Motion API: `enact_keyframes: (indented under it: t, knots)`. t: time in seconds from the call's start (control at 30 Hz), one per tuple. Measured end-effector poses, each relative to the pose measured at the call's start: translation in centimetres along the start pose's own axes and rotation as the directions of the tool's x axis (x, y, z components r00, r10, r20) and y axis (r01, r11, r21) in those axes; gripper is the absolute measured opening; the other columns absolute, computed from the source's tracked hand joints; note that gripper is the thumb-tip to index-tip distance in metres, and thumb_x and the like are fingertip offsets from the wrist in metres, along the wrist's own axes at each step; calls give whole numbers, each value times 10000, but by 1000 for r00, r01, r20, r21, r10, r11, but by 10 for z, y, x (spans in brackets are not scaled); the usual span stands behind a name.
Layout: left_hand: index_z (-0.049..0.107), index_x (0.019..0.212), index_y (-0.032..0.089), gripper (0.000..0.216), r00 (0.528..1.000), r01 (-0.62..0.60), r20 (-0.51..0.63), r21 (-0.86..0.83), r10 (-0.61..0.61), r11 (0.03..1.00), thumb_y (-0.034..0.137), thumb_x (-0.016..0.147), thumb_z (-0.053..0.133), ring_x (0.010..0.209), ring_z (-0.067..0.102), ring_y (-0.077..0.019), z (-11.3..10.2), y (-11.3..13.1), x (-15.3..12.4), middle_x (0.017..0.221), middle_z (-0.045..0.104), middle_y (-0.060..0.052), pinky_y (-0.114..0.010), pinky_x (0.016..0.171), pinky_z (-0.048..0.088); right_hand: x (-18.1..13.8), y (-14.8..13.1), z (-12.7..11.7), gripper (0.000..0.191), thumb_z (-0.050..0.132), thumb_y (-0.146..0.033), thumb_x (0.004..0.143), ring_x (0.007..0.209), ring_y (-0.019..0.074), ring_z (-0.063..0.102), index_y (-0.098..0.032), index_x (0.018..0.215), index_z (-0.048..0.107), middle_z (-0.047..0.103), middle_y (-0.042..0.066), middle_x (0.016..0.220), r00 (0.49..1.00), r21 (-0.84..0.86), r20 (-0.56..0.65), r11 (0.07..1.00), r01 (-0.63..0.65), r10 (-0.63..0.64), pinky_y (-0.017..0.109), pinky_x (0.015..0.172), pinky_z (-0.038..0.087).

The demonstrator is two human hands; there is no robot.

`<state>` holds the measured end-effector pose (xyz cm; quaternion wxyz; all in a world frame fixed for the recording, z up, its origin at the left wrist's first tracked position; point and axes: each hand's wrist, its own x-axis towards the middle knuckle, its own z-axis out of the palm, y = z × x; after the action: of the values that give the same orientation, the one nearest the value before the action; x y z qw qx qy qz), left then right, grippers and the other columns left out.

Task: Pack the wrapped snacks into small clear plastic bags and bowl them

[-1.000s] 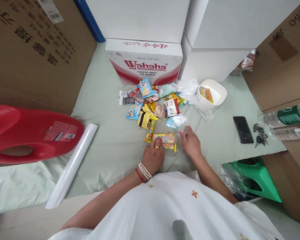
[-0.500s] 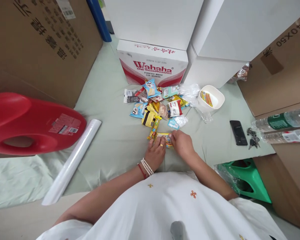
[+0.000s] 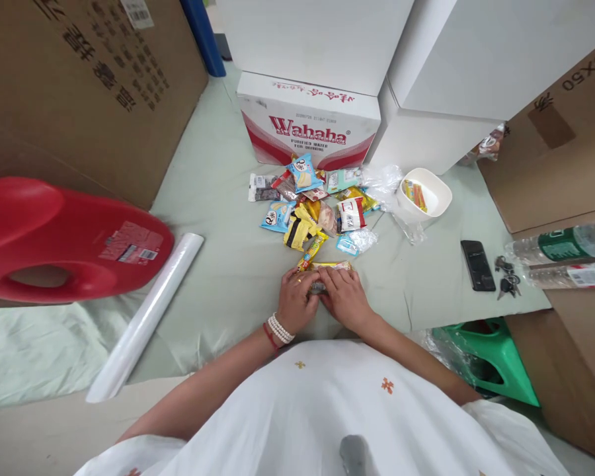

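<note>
Both my hands rest together on a yellow snack packet lying on the pale green cloth. My left hand, with a bead bracelet at the wrist, grips its left part. My right hand covers its right part. Most of the packet is hidden under my fingers. Just beyond lies a heap of several small snack packets. A white bowl with orange packets in it stands to the right of the heap.
A Wahaha carton and white boxes stand behind the heap. A red plastic jug and a white roll lie at left. A black phone, keys, bottles and a green stool are at right.
My right hand has slid left over the yellow packet until it meets my left hand. The packet is now mostly covered. The view has also shifted a little.
</note>
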<state>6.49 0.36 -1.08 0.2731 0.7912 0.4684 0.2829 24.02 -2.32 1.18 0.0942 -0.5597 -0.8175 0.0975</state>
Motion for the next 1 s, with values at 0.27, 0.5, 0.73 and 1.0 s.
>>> enact_keyframes:
  t: [0.27,0.5,0.73,1.0]
  knots:
    - [461,1199,225,524,942,210,-78,-621,-326,755,132,689,535,1277,624,-256,-12,6,-1,1292,689,-126,-473,1113,476,11,16,1,349,479,-306,1081,1142,272,577,-213,1379,636,689,123,1345,997,42,-65,998,43,-41,464,1005,368]
    - [500,1304,236,602,880,361,59,-729,-471,582,360,769,747,1175,623,-251,-15,25,8,1403,580,-133,-363,874,568,16,34,-44,343,480,-430,1064,1088,249,657,-224,1220,704,740,93,1193,968,641,-115,761,-99,222,410,969,499]
    - [594,1009,203,420,881,436,231,-737,-413,517,435,743,823,866,635,-186,15,45,38,952,678,-26,-322,795,533,-7,34,-32,458,521,-524,1013,1018,200,691,-216,1348,577,721,68,1153,954,889,12,434,-147,300,331,891,562]
    - [615,1144,204,402,866,497,328,-653,-378,572,418,826,734,970,637,-191,12,43,27,1162,667,-93,-352,862,545,19,195,-134,365,364,-409,1074,958,217,644,-124,1182,563,699,166,1087,552,416,-419,693,-589,720,346,840,501]
